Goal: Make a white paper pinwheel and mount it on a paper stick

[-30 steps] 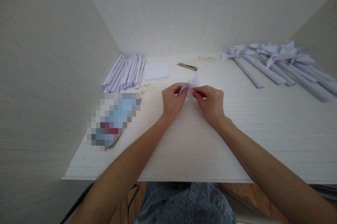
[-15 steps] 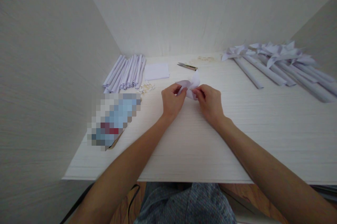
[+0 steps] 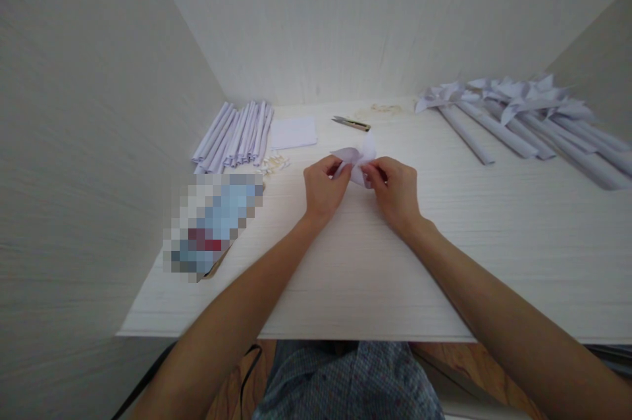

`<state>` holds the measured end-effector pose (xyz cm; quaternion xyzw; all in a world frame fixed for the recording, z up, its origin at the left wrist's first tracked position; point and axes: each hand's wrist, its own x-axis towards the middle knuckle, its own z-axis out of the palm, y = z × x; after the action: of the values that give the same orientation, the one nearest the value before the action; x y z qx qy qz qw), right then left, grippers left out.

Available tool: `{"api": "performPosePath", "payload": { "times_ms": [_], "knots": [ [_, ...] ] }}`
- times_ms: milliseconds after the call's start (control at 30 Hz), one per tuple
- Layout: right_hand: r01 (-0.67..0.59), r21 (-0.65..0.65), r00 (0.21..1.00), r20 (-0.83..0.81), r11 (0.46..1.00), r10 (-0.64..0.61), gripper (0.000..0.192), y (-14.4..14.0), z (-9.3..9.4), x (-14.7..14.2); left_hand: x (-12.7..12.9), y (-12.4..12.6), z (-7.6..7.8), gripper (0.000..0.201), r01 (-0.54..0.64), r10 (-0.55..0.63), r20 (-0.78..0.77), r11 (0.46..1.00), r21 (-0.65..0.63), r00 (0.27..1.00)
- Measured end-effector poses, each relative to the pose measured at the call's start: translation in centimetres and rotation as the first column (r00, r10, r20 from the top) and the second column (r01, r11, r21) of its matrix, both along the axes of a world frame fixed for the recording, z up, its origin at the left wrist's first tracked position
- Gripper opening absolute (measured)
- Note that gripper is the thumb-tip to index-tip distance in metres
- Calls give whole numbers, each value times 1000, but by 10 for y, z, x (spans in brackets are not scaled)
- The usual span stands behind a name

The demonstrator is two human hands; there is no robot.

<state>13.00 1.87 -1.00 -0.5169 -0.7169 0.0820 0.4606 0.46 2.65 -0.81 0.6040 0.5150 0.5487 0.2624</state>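
Paper rolls lay at the desk's far-left corner, snips near the far edge — nothing between. Left hand and right hand pinched the folded paper piece mid-desk, flaps pointing away.

A pixelated patch blurs whatever lies at the counter's left edge. The paper rolls on the right run past the picture's edge, and both hands' fingertips hide the folded paper's middle.
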Motion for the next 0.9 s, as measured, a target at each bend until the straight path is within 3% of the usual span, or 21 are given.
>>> {"api": "performPosePath", "payload": {
  "times_ms": [233, 533, 900],
  "knots": [
    [3, 34, 1000, -17, 999, -2, 14, 0, 0, 0, 0, 0, 0, 9, -10, 10, -18, 1000, -1, 1000],
    [-20, 31, 999, 29, 999, 19, 19, 0, -1, -1, 1, -2, 2, 9, -4, 4, -26, 1000, -1, 1000],
    [-61, -24, 994, -89, 998, 58, 14, 3, 0, 1, 0, 0, -1, 7, -73, 73, 49, 997, -1, 996]
  ]
}}
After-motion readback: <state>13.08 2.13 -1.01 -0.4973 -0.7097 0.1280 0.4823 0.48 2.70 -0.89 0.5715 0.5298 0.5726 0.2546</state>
